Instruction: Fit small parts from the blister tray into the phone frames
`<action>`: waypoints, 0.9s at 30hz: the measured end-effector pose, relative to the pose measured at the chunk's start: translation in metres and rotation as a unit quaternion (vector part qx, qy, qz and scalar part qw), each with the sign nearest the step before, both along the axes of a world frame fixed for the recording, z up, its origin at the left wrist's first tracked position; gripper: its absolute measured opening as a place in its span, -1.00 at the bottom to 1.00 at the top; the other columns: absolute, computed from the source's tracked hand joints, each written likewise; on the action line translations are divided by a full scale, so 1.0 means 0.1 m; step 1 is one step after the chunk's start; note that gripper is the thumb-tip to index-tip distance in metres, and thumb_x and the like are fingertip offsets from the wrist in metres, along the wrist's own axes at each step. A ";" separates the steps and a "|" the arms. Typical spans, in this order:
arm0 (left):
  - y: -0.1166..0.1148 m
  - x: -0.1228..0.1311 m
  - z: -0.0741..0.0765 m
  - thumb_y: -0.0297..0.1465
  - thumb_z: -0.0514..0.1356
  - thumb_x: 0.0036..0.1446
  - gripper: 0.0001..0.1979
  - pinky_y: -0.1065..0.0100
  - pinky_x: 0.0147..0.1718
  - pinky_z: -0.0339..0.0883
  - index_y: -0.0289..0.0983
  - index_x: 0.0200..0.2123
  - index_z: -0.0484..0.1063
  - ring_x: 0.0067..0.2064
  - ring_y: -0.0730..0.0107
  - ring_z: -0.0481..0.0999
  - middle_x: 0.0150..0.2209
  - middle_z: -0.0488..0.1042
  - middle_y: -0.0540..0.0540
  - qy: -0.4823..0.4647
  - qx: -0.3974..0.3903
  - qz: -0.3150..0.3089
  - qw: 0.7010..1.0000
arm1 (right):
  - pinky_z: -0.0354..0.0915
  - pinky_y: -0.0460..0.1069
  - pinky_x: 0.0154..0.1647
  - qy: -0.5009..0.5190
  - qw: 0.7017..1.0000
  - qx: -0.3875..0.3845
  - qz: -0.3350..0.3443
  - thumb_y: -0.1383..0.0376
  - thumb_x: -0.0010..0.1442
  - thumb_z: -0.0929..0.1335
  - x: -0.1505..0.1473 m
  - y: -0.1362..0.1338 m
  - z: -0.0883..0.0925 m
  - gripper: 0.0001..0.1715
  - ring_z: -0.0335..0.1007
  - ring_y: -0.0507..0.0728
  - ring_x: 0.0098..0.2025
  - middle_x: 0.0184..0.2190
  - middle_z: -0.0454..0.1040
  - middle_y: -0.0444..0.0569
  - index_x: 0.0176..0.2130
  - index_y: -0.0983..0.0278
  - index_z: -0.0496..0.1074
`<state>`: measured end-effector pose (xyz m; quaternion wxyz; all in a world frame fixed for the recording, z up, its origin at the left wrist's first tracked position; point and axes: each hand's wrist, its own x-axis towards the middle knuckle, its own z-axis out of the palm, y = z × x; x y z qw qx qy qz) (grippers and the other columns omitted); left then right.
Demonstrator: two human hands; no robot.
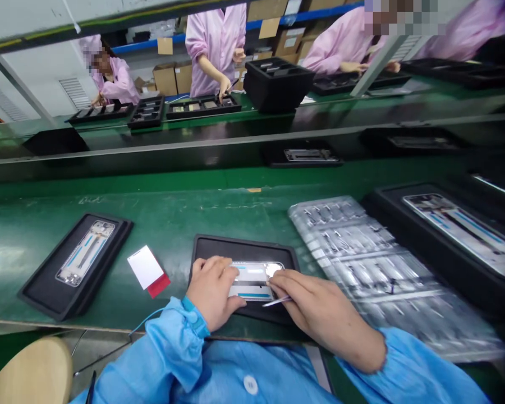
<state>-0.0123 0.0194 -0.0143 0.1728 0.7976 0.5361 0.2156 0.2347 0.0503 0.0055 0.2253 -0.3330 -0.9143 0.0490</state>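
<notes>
Left hand: grip holding phone frame — left end
Right hand: grip pinching metal tool
Black tray: beneath frame

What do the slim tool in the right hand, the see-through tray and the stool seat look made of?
Slim tool: probably polished metal, from its silvery gleam. See-through tray: likely glossy plastic, transparent with bright streaky reflections. Stool seat: perhaps smooth wood, judging by its pale tan; laminate possible.

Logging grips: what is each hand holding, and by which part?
Left hand holds the phone frame at its left end; right hand, a slim tool, exact grip hidden.
</notes>
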 end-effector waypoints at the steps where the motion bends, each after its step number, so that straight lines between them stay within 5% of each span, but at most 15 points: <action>1: -0.01 -0.03 -0.01 -0.20 0.45 -0.06 -0.41 -0.15 0.13 0.12 -0.16 0.03 0.36 0.19 -0.06 0.34 0.18 0.42 -0.17 0.003 -0.009 -0.020 1.000 | 0.46 0.06 -0.16 -0.002 1.000 -0.019 0.004 0.44 0.28 0.24 0.00 0.01 -0.02 -0.76 0.52 0.16 -0.15 -0.11 0.54 0.04 -0.11 0.26 0.43; 6: -0.09 -0.12 -0.03 -0.17 0.44 -0.07 -0.39 -0.08 0.16 0.04 -0.14 0.03 0.32 0.21 0.01 0.34 0.18 0.43 -0.14 -0.022 -0.018 -0.075 0.997 | 0.44 0.05 -0.02 0.016 0.988 -0.152 0.007 0.46 0.26 0.22 -0.04 0.07 -0.11 -0.74 0.48 0.13 -0.04 -0.06 0.50 0.04 -0.13 0.25 0.40; 10: -0.11 -0.11 -0.04 -0.21 0.44 -0.08 -0.37 -0.06 0.15 0.02 -0.17 0.04 0.30 0.21 0.01 0.33 0.17 0.44 -0.16 -0.032 -0.015 -0.069 0.997 | 0.37 0.11 0.14 0.011 0.983 -0.184 -0.007 0.45 0.25 0.21 -0.08 0.14 -0.17 -0.72 0.37 0.16 0.16 0.15 0.39 0.03 -0.14 0.22 0.42; 14: -0.10 -0.10 -0.04 -0.24 0.46 -0.12 -0.36 -0.03 0.14 0.04 -0.19 0.02 0.29 0.19 0.03 0.35 0.15 0.45 -0.16 -0.040 -0.014 -0.065 0.997 | 0.39 0.09 0.12 -0.013 0.981 -0.194 -0.006 0.42 0.26 0.22 -0.12 0.19 -0.18 -0.74 0.41 0.14 0.10 0.08 0.44 0.00 -0.14 0.21 0.43; 27: -0.11 -0.08 -0.01 -0.26 0.47 -0.13 -0.40 -0.01 0.11 0.05 -0.20 -0.06 0.28 0.17 0.04 0.37 0.13 0.46 -0.17 -0.041 -0.011 -0.055 0.998 | 0.47 0.03 -0.16 -0.100 0.995 -0.009 -0.023 0.49 0.21 0.26 -0.14 0.03 -0.35 -0.72 0.51 0.15 -0.07 0.02 0.51 0.04 -0.11 0.29 0.44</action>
